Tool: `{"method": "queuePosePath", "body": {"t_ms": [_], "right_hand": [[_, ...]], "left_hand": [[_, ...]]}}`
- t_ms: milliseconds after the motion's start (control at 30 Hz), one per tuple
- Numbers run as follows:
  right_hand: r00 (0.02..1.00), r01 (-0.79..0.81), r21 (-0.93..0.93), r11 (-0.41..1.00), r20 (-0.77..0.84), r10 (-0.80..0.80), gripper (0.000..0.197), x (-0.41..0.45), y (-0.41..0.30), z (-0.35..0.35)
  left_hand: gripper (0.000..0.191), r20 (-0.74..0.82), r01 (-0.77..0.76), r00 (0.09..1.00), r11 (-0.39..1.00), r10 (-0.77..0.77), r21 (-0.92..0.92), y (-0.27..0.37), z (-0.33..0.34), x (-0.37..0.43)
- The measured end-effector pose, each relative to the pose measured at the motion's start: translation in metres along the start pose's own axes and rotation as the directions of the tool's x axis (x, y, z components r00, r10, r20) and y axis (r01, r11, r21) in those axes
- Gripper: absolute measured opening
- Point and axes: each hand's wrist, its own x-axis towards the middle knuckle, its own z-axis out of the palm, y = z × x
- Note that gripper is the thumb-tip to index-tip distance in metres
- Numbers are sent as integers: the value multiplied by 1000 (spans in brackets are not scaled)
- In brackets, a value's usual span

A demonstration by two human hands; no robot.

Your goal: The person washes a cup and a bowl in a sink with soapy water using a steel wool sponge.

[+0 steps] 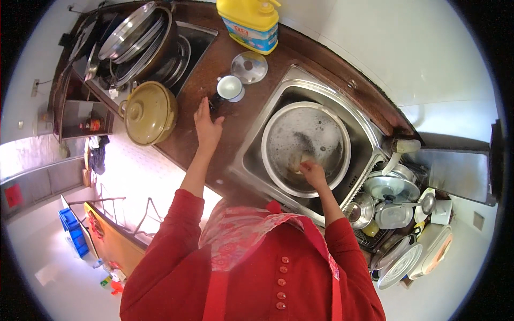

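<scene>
My left hand [208, 126] reaches over the brown countertop [184, 140] with its fingers apart and holds nothing. Just beyond its fingertips stands a white enamel mug [229, 87], and behind that lies a round metal lid [249, 67]. To its left is a lidded tan clay pot [147, 113]. Over soapy water in a large metal basin [266, 150], my right hand [313, 173] pinches a small pale item [300, 165], possibly a cloth or sponge, partly in the water. The basin sits in a stainless steel sink [251, 154].
A yellow detergent jug [251, 24] stands by the wall. Metal pans and lids [138, 44] are piled on the stove [200, 34] at the far left. Right of the sink, bowls, glass lids [391, 188], a ladle [428, 204] and plastic containers crowd together near a cleaver [453, 172].
</scene>
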Motion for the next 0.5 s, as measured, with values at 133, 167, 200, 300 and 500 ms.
{"method": "queuePosePath", "body": {"t_ms": [133, 167, 200, 300, 500], "right_hand": [[997, 71, 26, 997, -28, -71, 27, -4, 5, 2], [997, 78, 21, 997, -31, -78, 27, -6, 8, 4], [997, 58, -4, 998, -43, -58, 27, -8, 7, 4], [999, 35, -10, 999, -36, -36, 27, -19, -5, -6], [999, 0, -51, 999, 41, 2, 27, -35, 8, -6]], "left_hand": [[74, -1, 128, 992, 982, -129, -137, 2, -9, -6], [72, 19, 157, 987, 970, -157, -183, 1, -10, -7], [71, 39, 186, 983, 956, -182, -226, 0, -12, -8], [67, 29, 182, 983, 955, -181, -232, -2, -16, -15], [64, -14, 156, 986, 934, -169, -322, -11, -18, -22]]}}
